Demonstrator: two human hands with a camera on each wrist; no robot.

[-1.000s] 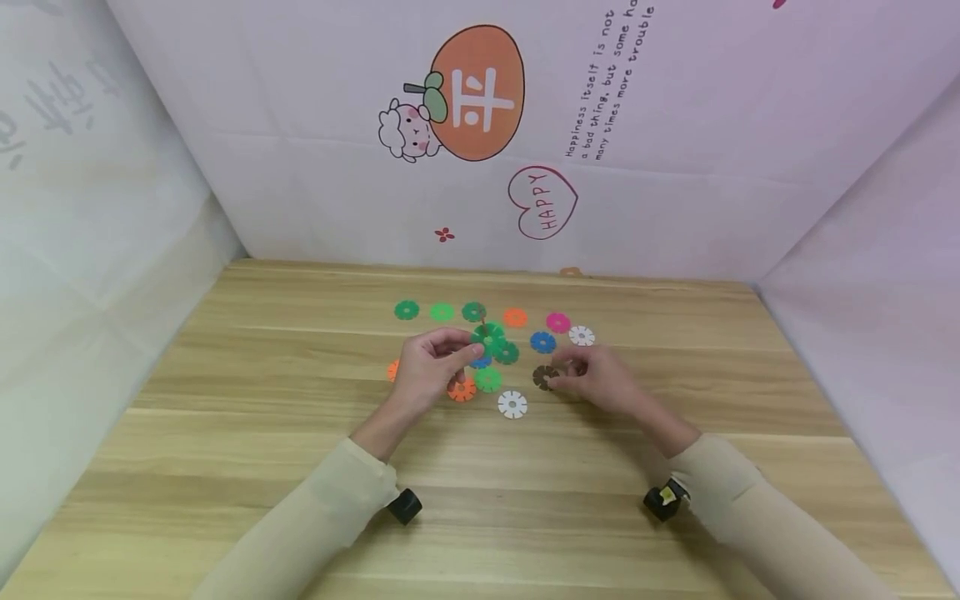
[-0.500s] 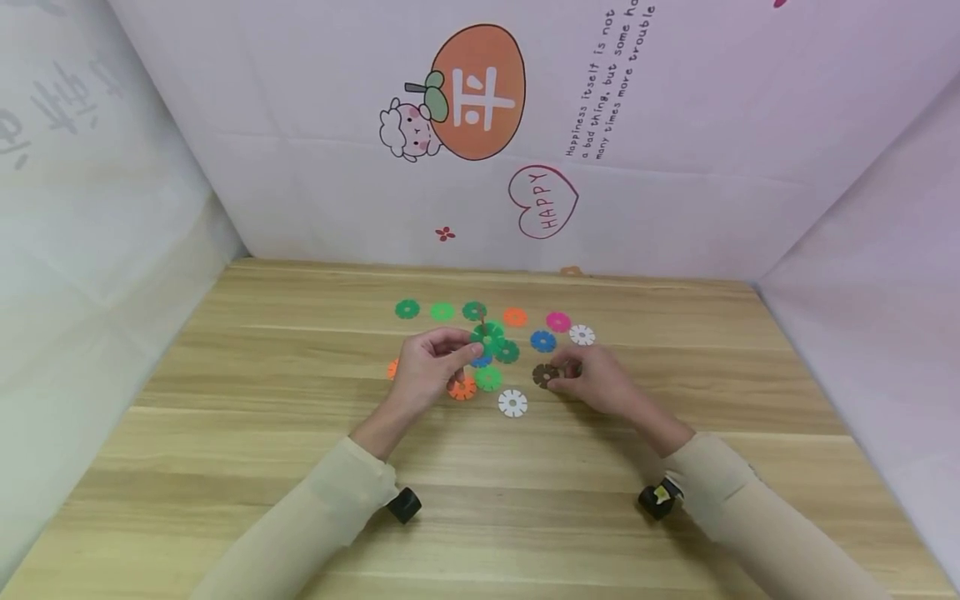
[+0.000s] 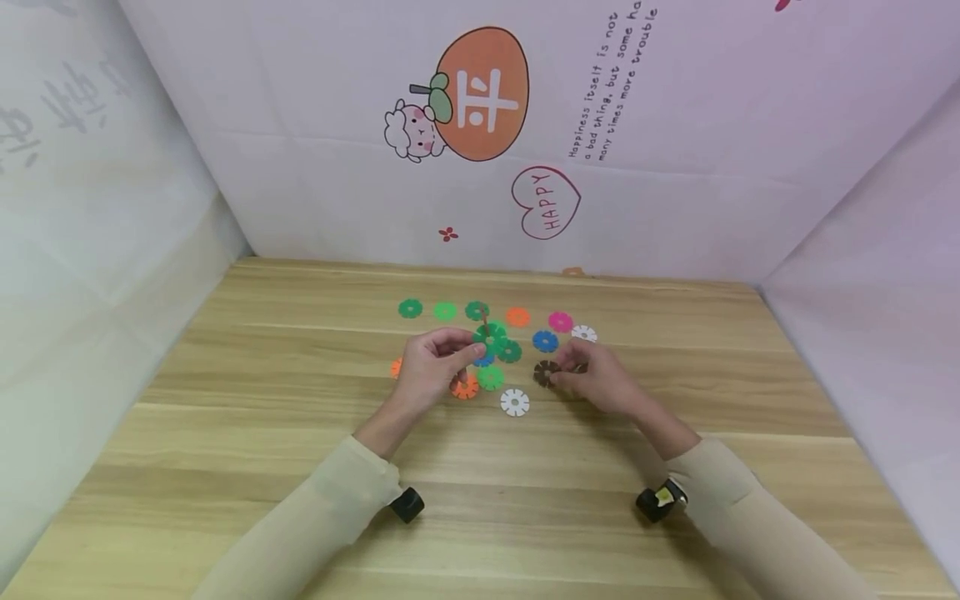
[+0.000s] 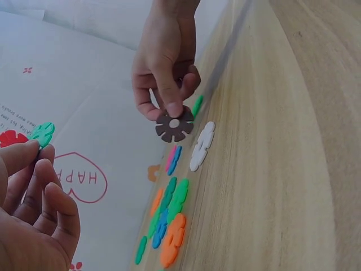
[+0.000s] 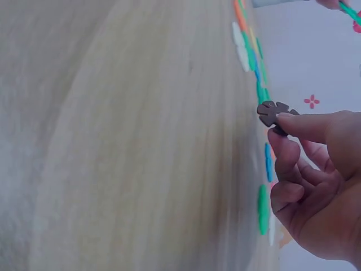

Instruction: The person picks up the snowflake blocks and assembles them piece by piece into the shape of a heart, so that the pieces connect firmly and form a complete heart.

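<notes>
My left hand (image 3: 431, 367) pinches a green notched plastic disc (image 3: 491, 332) between thumb and fingers. A red disc (image 4: 12, 138) is joined to it, seen edge-on as a thin red line in the head view. To the right, my right hand (image 3: 602, 379) pinches a brown notched disc (image 3: 544, 373) by its edge, with the thumb on its face. The wrist views show this brown disc (image 5: 269, 113) tilted and held above the table. A gap separates the two hands. My left palm partly covers an orange disc (image 3: 465, 387).
Several loose discs lie flat on the wooden table (image 3: 480, 517), among them a white disc (image 3: 514, 402), a blue disc (image 3: 545, 341) and a pink disc (image 3: 560, 322). A green disc (image 5: 263, 209) lies under my right hand. A white printed cloth wall (image 3: 337, 200) stands behind.
My right hand and the brown disc have shifted very slightly up in the head view, with small finger movements. My left hand keeps its hold on the green disc.
</notes>
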